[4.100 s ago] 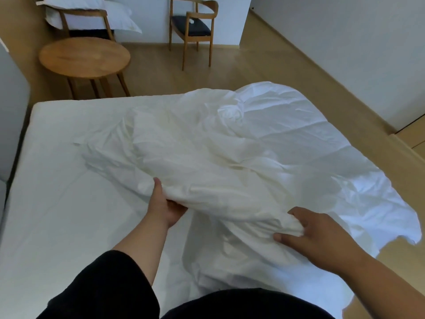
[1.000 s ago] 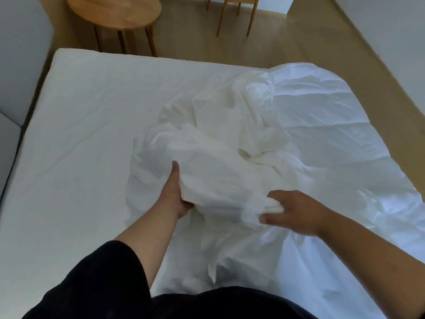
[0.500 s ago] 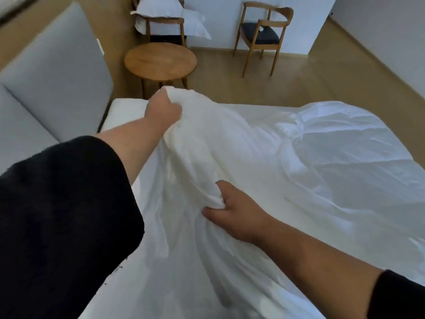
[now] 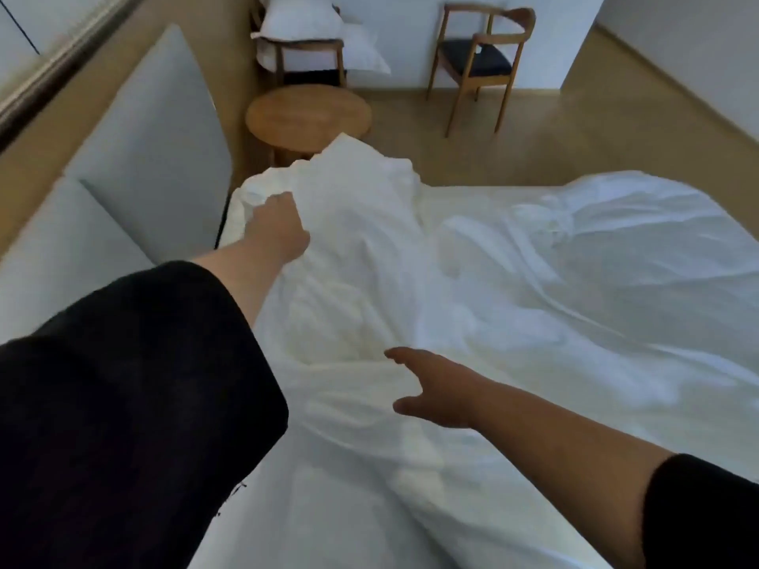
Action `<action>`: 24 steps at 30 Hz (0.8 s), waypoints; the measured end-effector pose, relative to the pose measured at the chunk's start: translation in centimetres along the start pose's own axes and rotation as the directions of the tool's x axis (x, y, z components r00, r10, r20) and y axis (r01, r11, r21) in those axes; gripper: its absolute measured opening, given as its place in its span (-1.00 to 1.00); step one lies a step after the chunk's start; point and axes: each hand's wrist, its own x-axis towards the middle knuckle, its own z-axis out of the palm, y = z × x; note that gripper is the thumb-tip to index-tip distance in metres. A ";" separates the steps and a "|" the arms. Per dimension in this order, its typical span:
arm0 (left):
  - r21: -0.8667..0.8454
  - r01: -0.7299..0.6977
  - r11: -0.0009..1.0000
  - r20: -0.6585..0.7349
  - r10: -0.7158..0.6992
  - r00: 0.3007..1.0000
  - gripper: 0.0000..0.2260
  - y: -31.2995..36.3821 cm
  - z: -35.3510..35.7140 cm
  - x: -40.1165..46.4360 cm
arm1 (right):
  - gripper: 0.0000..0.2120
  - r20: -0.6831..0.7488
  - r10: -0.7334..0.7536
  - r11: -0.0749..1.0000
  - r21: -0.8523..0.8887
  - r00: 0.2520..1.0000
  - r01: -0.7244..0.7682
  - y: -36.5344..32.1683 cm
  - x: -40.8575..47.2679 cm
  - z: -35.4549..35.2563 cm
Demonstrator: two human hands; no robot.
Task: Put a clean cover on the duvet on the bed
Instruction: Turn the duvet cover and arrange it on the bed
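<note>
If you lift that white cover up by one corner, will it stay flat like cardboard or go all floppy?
Probably floppy: where the left hand grips the duvet cover, it peaks and droops in soft folds. It looks light, since one hand raises that bunch. It would likely sag and crumple, as the wrinkles near the right hand suggest.

The left hand gripped a bunch of the white cover and held it up near the far left corner of the bed, so the cloth rose in a peak there. The right hand hung with fingers spread just above the cover near the bed's near edge, holding nothing. The duvet lay rumpled over the right side of the bed. A grey headboard ran along the left edge. Beyond the far edge stood a round wooden table, a chair with a dark seat, and another chair carrying pillows.
</note>
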 end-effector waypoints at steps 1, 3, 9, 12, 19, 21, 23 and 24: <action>0.078 -0.083 0.993 0.224 0.063 0.973 -0.49 -0.3 2.5 -3.0 | -0.28 0.012 0.051 0.998 -0.025 0.999 -0.051 1.8 -0.3 1.1; 0.062 -0.169 0.984 0.480 0.119 0.869 -0.44 -2.4 7.7 -10.7 | -0.32 0.021 0.177 0.984 -0.008 0.984 -0.176 5.9 -1.9 3.6; -0.072 -0.314 0.947 0.823 0.234 0.517 -0.52 -0.1 19.3 -25.0 | -0.41 0.031 0.527 0.842 0.121 0.849 -0.527 17.1 -10.2 9.3; -0.131 -0.371 0.919 0.850 0.297 0.436 -0.56 3.4 22.1 -29.2 | -0.42 -0.002 0.648 0.753 0.153 0.762 -0.640 21.7 -14.4 10.8; -0.189 -0.517 0.835 0.823 0.422 0.380 -0.56 13.6 25.6 -32.6 | -0.44 0.018 0.765 0.587 0.391 0.644 -0.709 29.1 -20.9 13.6; -0.174 -0.576 0.799 0.819 0.442 0.365 -0.52 17.2 26.9 -33.3 | -0.44 0.044 0.773 0.550 0.450 0.633 -0.704 31.3 -22.1 14.5; -0.133 -0.639 0.758 0.795 0.466 0.389 -0.44 20.5 28.5 -33.5 | -0.44 0.052 0.774 0.524 0.506 0.631 -0.685 33.8 -22.9 15.1; -0.101 -0.658 0.746 0.778 0.472 0.415 -0.38 22.0 29.2 -33.2 | -0.44 0.055 0.780 0.503 0.539 0.624 -0.676 35.0 -23.0 15.2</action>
